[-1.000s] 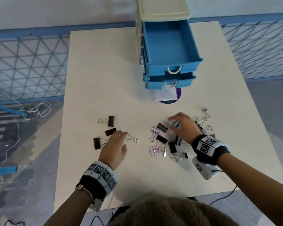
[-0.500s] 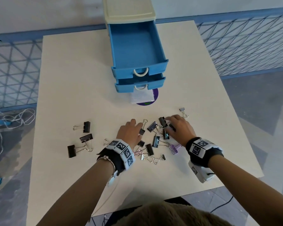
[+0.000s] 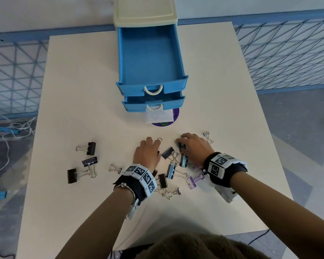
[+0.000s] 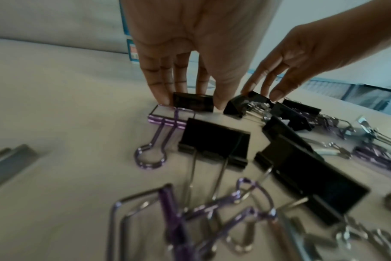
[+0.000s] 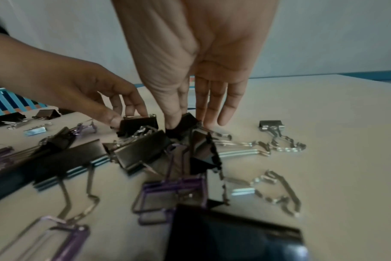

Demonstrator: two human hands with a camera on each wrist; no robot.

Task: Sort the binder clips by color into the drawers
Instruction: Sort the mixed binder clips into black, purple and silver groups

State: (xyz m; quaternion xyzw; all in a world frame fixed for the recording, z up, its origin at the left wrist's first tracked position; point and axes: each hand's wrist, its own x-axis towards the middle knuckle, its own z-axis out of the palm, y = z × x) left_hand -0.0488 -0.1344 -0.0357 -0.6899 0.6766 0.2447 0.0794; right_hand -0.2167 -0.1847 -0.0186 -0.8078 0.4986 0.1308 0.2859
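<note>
In front of the open blue drawer (image 3: 150, 53), a black clip (image 4: 193, 102) is pinched by the left hand (image 3: 147, 154), another black clip (image 5: 182, 126) by the right hand (image 3: 194, 146); both likely need lifting into it.

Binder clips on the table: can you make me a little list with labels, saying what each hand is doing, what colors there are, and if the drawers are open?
left hand: pinches a black clip in the pile
right hand: pinches another black clip
clip colors: black, purple, silver
set apart: three black clips at the table's left
top drawer: pulled out, nothing in it
second drawer: partly out, inside hidden
</note>
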